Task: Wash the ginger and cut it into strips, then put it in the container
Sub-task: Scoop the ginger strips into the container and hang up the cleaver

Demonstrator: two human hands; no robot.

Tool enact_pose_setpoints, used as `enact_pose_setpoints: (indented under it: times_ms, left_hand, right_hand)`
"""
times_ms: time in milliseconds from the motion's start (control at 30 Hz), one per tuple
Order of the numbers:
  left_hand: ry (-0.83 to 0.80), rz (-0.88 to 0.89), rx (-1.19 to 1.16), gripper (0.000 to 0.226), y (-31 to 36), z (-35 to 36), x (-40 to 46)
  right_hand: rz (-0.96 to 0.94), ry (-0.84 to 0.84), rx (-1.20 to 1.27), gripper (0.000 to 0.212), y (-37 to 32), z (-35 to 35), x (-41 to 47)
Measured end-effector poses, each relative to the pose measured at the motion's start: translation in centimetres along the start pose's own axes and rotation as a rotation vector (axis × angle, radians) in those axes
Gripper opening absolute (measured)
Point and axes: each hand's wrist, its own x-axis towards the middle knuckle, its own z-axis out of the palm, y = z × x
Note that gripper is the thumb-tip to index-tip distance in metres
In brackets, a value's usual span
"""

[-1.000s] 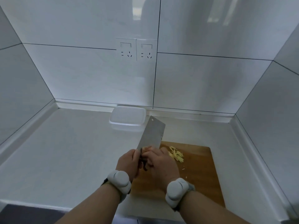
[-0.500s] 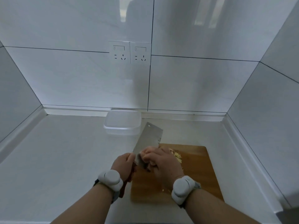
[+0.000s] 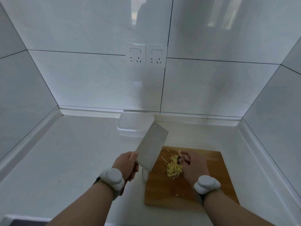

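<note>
A pile of pale yellow ginger strips point(image 3: 173, 168) lies on the wooden cutting board point(image 3: 215, 173). My left hand point(image 3: 125, 163) grips the handle of a steel cleaver point(image 3: 151, 147), whose blade is raised and tilted over the board's left edge. My right hand point(image 3: 193, 165) rests on the board against the pile's right side, fingers curled. Whether they hold any strips is hidden. A clear plastic container point(image 3: 130, 126) stands behind the blade by the back wall.
The board lies at the right of a pale counter point(image 3: 73, 152) closed in by tiled walls on three sides. Two wall sockets point(image 3: 145, 55) sit above the container. A metal hanging loop point(image 3: 143, 175) sticks out at the board's left edge.
My right hand has left the cleaver blade and dropped to the board beside the ginger pile. The cleaver has swung left and up in my left hand. The view shifted.
</note>
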Motion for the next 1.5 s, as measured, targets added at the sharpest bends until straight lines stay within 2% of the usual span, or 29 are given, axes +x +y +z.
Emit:
enact_pose_setpoints:
  times_ms: [100,167,233,333,567,667,767,833,900,1000,1100,1167,1233,1300,1367,1500]
  left_hand:
    - [0.037,0.052,0.111,0.038,0.1,0.7,0.6]
    - [0.011,0.127,0.204,0.035,0.2,1.4,0.7]
    - [-0.002,0.246,0.317,0.034,0.5,2.8,0.7]
    - [0.045,0.311,0.279,0.039,1.8,5.0,0.9]
    - [0.020,0.339,0.276,0.041,3.4,8.4,1.6]
    - [0.011,0.350,0.374,0.036,3.9,9.2,2.0]
    - [0.043,0.337,0.447,0.033,3.9,10.0,2.8]
    - [0.094,0.284,0.397,0.029,4.0,10.0,3.3]
    - [0.121,0.230,0.229,0.029,4.1,9.5,4.1]
    - [-0.003,0.070,-0.090,0.030,4.7,7.4,4.7]
    - [-0.223,-0.070,-0.277,0.030,4.9,5.5,4.5]
    - [-0.330,-0.127,-0.260,0.030,4.9,5.3,4.4]
    - [-0.411,-0.146,-0.200,0.031,4.9,5.7,4.0]
    - [-0.477,-0.136,-0.168,0.033,5.1,6.3,3.7]
    - [-0.475,-0.106,-0.171,0.033,5.3,7.0,3.6]
    - [-0.307,-0.056,-0.236,0.034,5.9,7.5,4.5]
  right_hand:
    - [-0.175,0.200,0.113,0.028,-3.8,-0.3,0.5]
    - [-0.262,0.163,0.143,0.032,-6.1,-0.2,0.9]
    - [-0.297,0.043,0.147,0.038,-7.4,0.1,1.0]
    - [-0.307,-0.067,0.012,0.041,-7.5,0.7,-0.1]
    - [-0.359,0.124,0.002,0.054,-3.9,0.6,-1.3]
    - [-0.313,0.128,0.095,0.054,-3.5,0.2,-1.7]
    - [-0.239,0.049,0.058,0.050,-2.8,0.3,-2.0]
    - [-0.181,-0.035,-0.061,0.045,-1.8,0.0,-2.0]
    - [-0.096,-0.134,-0.137,0.033,-0.6,-0.8,-1.7]
    - [0.231,-0.039,0.178,0.023,0.6,-2.0,-0.5]
    - [0.606,0.071,0.704,0.020,1.5,-3.1,2.2]
    - [0.699,0.006,1.158,0.022,1.0,-4.1,3.9]
    - [0.706,-0.042,1.414,0.028,-0.2,-5.4,4.8]
    - [0.668,-0.102,1.499,0.030,-1.0,-6.0,5.1]
    - [0.681,-0.169,1.506,0.034,-1.8,-6.2,4.8]
    - [0.741,-0.311,1.440,0.035,-2.2,-5.5,4.0]
